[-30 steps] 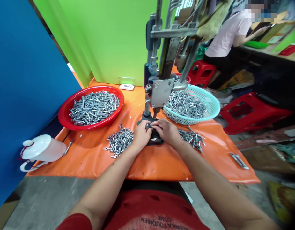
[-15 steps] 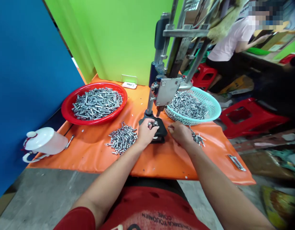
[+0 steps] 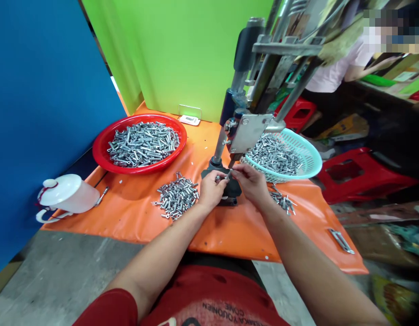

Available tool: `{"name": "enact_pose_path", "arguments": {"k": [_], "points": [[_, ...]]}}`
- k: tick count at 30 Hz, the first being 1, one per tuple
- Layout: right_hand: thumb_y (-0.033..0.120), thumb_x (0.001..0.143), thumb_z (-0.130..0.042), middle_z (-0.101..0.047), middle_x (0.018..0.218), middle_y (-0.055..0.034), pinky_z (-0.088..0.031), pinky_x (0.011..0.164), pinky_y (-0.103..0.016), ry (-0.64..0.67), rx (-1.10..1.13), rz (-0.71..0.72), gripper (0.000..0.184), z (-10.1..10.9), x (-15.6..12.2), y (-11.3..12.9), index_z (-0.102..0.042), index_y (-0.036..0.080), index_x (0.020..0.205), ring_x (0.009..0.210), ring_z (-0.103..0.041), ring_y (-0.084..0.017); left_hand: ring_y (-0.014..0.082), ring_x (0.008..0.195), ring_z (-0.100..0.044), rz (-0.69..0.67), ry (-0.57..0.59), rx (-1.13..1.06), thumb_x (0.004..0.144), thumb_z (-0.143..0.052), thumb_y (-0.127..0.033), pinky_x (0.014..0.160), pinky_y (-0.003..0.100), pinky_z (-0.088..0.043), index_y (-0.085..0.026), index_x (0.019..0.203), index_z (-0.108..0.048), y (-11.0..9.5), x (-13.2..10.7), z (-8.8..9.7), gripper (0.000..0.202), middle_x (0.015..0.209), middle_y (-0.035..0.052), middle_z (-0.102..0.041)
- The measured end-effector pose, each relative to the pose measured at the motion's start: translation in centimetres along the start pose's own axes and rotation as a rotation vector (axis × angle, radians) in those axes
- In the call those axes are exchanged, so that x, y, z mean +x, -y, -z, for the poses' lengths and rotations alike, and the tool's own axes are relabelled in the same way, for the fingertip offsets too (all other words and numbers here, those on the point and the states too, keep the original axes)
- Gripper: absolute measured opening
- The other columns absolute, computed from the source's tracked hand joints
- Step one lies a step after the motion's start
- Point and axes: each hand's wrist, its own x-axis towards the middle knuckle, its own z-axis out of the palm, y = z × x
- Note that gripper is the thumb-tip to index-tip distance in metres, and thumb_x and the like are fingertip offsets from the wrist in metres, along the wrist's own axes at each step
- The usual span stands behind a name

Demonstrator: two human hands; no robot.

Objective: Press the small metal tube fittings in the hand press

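My left hand (image 3: 211,189) is closed on small metal sleeves over the black base (image 3: 233,190) of a hand press (image 3: 249,131). Beside it, my right hand (image 3: 253,183) pinches a small metal pin (image 3: 230,173), its fingertips close to the left ones, below the press's ram. Whether the pin is inside a sleeve I cannot tell. A pile of short metal sleeves (image 3: 178,197) lies to the left of my left hand. Thin metal pins (image 3: 283,202) lie in a smaller pile by my right wrist, partly hidden behind it.
A red basin (image 3: 98,156) of metal parts stands at the left, a light blue basket (image 3: 313,158) of parts at the right. A white lidded pot (image 3: 73,194) is at the left edge, wrenches (image 3: 341,241) at the right. A person (image 3: 328,79) sits beyond a red stool (image 3: 362,174).
My right hand has moved up and left from the pin pile to my left fingertips, with a pin now showing between its fingers. The view has shifted slightly.
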Motion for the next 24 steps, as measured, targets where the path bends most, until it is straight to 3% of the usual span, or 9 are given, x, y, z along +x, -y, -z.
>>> {"name": "enact_pose_path", "arguments": {"k": [6, 12, 15, 17, 19, 21, 22, 24], "points": [[0.034, 0.081, -0.057, -0.063, 0.079, -0.0025, -0.047, 0.070, -0.027, 0.026, -0.157, 0.111, 0.018, 0.3, 0.4, 0.6, -0.064, 0.017, 0.084, 0.072, -0.057, -0.013, 0.0098, 0.066, -0.053, -0.001, -0.013, -0.003, 0.074, -0.062, -0.022, 0.063, 0.021, -0.041, -0.017, 0.082, -0.063, 0.2, 0.0, -0.1, 0.009, 0.071, -0.0024, -0.060], [0.030, 0.085, -0.053, -0.063, 0.083, -0.0048, -0.046, 0.074, -0.028, 0.080, -0.328, 0.267, 0.016, 0.6, 0.2, 1.4, -0.062, 0.018, 0.085, 0.079, -0.057, -0.015, 0.0119, 0.076, -0.057, -0.093, 0.002, -0.043, 0.073, -0.062, -0.018, 0.072, 0.023, -0.045, -0.017, 0.085, -0.066, 0.2, 0.1, -0.2, 0.013, 0.082, 0.0006, -0.065], [0.032, 0.084, -0.054, -0.064, 0.086, -0.0058, -0.047, 0.076, -0.030, 0.054, -0.305, 0.221, 0.017, 0.2, -0.2, 1.2, -0.063, 0.018, 0.086, 0.080, -0.058, -0.016, 0.0130, 0.078, -0.058, -0.113, -0.009, -0.039, 0.076, -0.061, -0.020, 0.075, 0.024, -0.045, -0.018, 0.083, -0.068, -0.1, 0.3, -0.2, 0.010, 0.082, 0.0013, -0.066], [0.036, 0.079, -0.059, -0.065, 0.084, -0.0053, -0.048, 0.073, -0.031, 0.082, -0.206, 0.097, 0.021, 0.7, -0.1, 1.0, -0.064, 0.018, 0.087, 0.078, -0.060, -0.016, 0.0132, 0.076, -0.059, -0.092, -0.020, -0.028, 0.077, -0.060, -0.023, 0.074, 0.025, -0.046, -0.018, 0.079, -0.069, -0.2, 0.3, -0.3, 0.010, 0.079, 0.0009, -0.067], [0.038, 0.074, -0.064, -0.065, 0.078, -0.0039, -0.049, 0.068, -0.030, 0.054, -0.056, -0.064, 0.025, 2.1, 0.7, 1.5, -0.064, 0.018, 0.089, 0.071, -0.060, -0.015, 0.0134, 0.074, -0.059, -0.057, -0.027, -0.025, 0.077, -0.061, -0.026, 0.071, 0.025, -0.046, -0.018, 0.078, -0.069, 0.0, 0.4, -0.4, 0.012, 0.076, 0.0006, -0.067], [0.034, 0.073, -0.064, -0.062, 0.072, -0.0026, -0.048, 0.064, -0.029, -0.113, 0.090, -0.146, 0.024, 4.6, 2.8, 3.2, -0.063, 0.017, 0.090, 0.063, -0.058, -0.012, 0.0135, 0.073, -0.059, -0.032, -0.033, -0.043, 0.077, -0.062, -0.029, 0.069, 0.025, -0.046, -0.017, 0.079, -0.069, 0.3, 0.4, -0.5, 0.014, 0.075, 0.0007, -0.067], [0.031, 0.075, -0.061, -0.061, 0.071, -0.0027, -0.047, 0.061, -0.028, -0.246, 0.142, -0.117, 0.021, 6.0, 4.1, 4.6, -0.063, 0.017, 0.091, 0.059, -0.055, -0.010, 0.0135, 0.072, -0.059, -0.027, -0.035, -0.055, 0.077, -0.062, -0.030, 0.068, 0.025, -0.047, -0.017, 0.079, -0.069, 0.5, 0.4, -0.6, 0.015, 0.075, 0.0007, -0.067], [0.027, 0.083, -0.048, -0.060, 0.075, -0.0052, -0.045, 0.058, -0.026, -0.346, 0.188, 0.029, 0.022, 8.8, 7.5, 8.4, -0.060, 0.015, 0.098, 0.059, -0.054, -0.008, 0.0131, 0.072, -0.059, -0.031, -0.041, -0.074, 0.076, -0.063, -0.030, 0.068, 0.025, -0.047, -0.017, 0.079, -0.069, 1.0, 0.4, -0.8, 0.015, 0.075, 0.0007, -0.067]]}}
